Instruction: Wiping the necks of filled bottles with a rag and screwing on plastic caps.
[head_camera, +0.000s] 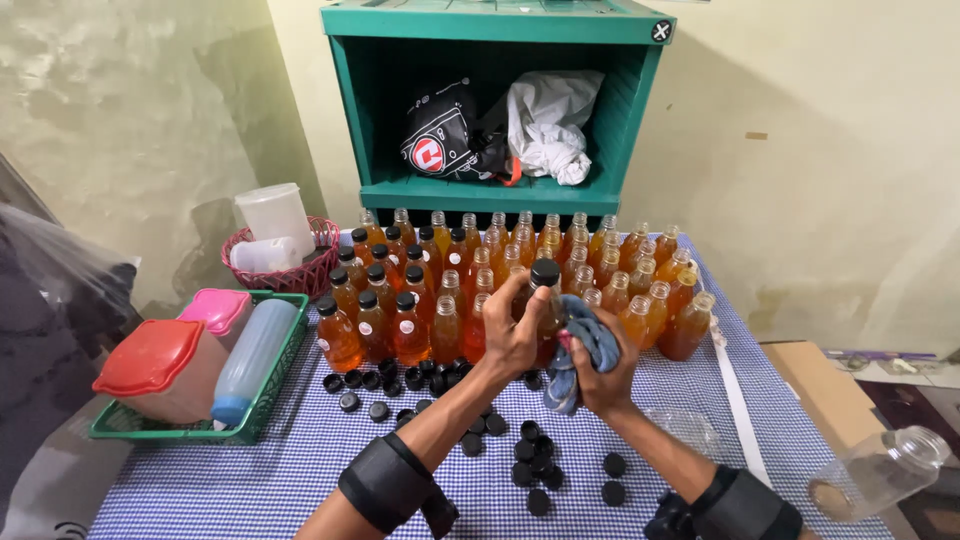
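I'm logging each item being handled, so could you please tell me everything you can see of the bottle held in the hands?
The bottle is small, of clear plastic as it looks, filled with amber-orange liquid and closed with a black screw cap. It stands roughly upright, lifted just in front of the crowd of like bottles on the blue checked tablecloth. The left hand grips its side and neck, while the right hand presses a blue-grey cloth against its other side. Most of its body is hidden.

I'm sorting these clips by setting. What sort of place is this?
Probably a small home bottling setup, not a factory. Rows of small bottles of orange liquid crowd a table with a checked cloth, loose black caps lie scattered, and a plain painted wall with a green wooden shelf stands behind.
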